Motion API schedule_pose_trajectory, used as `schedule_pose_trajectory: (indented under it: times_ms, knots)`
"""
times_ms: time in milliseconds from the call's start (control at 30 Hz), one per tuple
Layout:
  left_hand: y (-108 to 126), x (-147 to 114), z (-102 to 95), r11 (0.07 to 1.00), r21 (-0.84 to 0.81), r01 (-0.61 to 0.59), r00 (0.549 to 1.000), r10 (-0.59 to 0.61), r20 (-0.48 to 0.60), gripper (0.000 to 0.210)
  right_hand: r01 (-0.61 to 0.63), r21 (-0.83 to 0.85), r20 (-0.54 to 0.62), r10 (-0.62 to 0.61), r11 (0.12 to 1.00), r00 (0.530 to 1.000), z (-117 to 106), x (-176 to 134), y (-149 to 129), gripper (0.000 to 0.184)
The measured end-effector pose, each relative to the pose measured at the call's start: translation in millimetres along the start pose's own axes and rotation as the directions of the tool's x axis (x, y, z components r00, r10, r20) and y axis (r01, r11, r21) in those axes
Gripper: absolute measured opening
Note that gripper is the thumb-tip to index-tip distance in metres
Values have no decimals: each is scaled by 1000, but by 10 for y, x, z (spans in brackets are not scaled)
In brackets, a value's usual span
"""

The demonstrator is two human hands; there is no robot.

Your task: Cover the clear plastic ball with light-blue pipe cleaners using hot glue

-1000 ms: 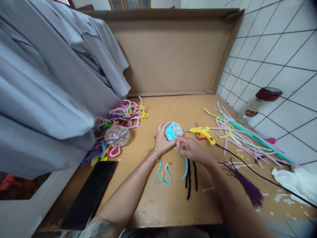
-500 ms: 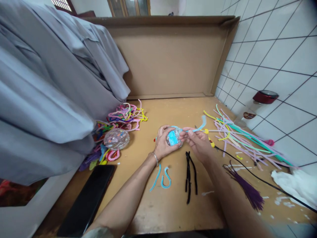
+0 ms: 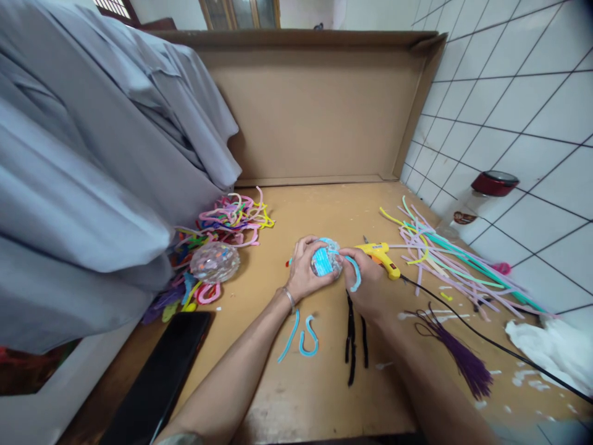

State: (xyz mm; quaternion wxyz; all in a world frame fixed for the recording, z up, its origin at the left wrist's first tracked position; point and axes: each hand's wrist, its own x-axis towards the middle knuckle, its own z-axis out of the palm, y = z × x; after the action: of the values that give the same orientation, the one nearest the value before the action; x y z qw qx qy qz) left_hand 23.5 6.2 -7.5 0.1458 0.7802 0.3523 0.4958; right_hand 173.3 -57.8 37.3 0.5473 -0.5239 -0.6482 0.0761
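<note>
My left hand [image 3: 303,269] is wrapped round the side of a small clear faceted bowl [image 3: 334,254], a little right of the middle of the table. Rows of light blue pipe cleaner [image 3: 322,262] cover part of the bowl. In my right hand [image 3: 365,281], thumb and fingers pinch a light blue pipe cleaner [image 3: 356,275] close to the bowl's right side, and its free end curls downward. A yellow glue gun [image 3: 382,252] lies just beyond my right hand. Two cut blue pieces [image 3: 309,345] and several black pipe cleaners [image 3: 351,352] lie nearer me.
At left are a second clear bowl [image 3: 215,262], a heap of coloured pipe cleaners [image 3: 231,213] and a black phone [image 3: 162,371]. Loose pipe cleaners [image 3: 445,256], a purple bundle [image 3: 466,361], a cable [image 3: 482,334] and a jar [image 3: 479,198] are at right.
The blue pipe cleaner's free end has swung from up and right to curling down over my right hand. That hand has turned and come lower, uncovering more of the glue gun.
</note>
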Motion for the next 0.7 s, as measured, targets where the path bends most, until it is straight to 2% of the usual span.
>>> schedule_pose_trajectory:
  times_ms: [100,200,367,533,700]
  knots:
    - [-12,-17,19,1000,14,-23,1000,23,-10,60,158,-91,-79,-165,983,983,61,-31,71,22]
    - [-23,-31,25,999,21,-35,999,35,-13,61,228,-236,-130,-263,945,956,115,-74,163,21]
    - [-23,-37,9,999,36,-14,1000,13,18,62,326,-387,-42,-370,863,928,136,-116,251,25]
    - [-5,-42,13,999,32,2,1000,-3,25,61,431,-508,-21,-511,746,859,112,-96,220,27]
    - [-2,-44,28,999,41,-14,1000,13,15,60,465,-504,-13,-544,728,839,117,-83,204,25]
